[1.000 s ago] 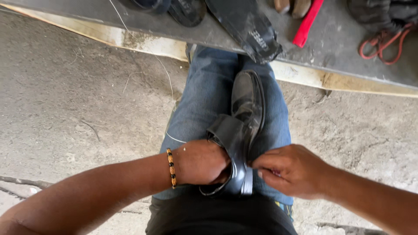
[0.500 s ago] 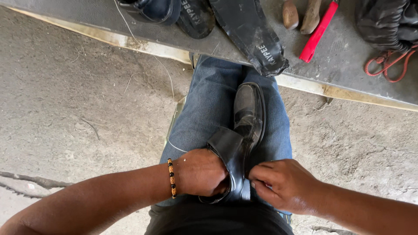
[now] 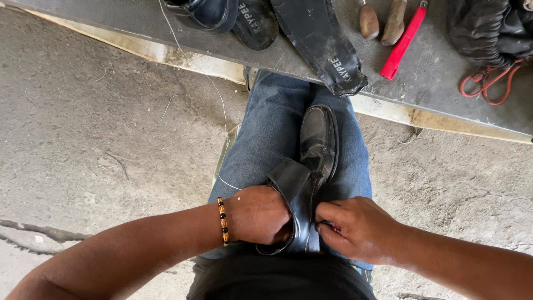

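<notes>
A black leather shoe point(image 3: 317, 145) lies along my lap on blue jeans point(image 3: 265, 139), toe pointing away from me. My left hand point(image 3: 260, 215), with a beaded bracelet on the wrist, grips the shoe's heel end and holds its folded-back upper open. My right hand point(image 3: 358, 229) pinches the right edge of the shoe's opening with closed fingers. What sits between those fingertips is hidden. A thin pale thread point(image 3: 225, 180) runs from the shoe area out past my left knee.
A low grey board point(image 3: 433, 83) crosses the top, carrying a dark shoe point(image 3: 205, 12), two black soles point(image 3: 322, 41), two wooden tool handles point(image 3: 382, 21), a red-handled tool point(image 3: 403, 41), a black bag point(image 3: 488, 28) and red-handled pliers point(image 3: 488, 83). Rough concrete floor point(image 3: 94, 128) lies around.
My view has tilted, so the board and its tools have slid up and the shoe sits lower. Both hands keep their hold on the shoe's heel end.
</notes>
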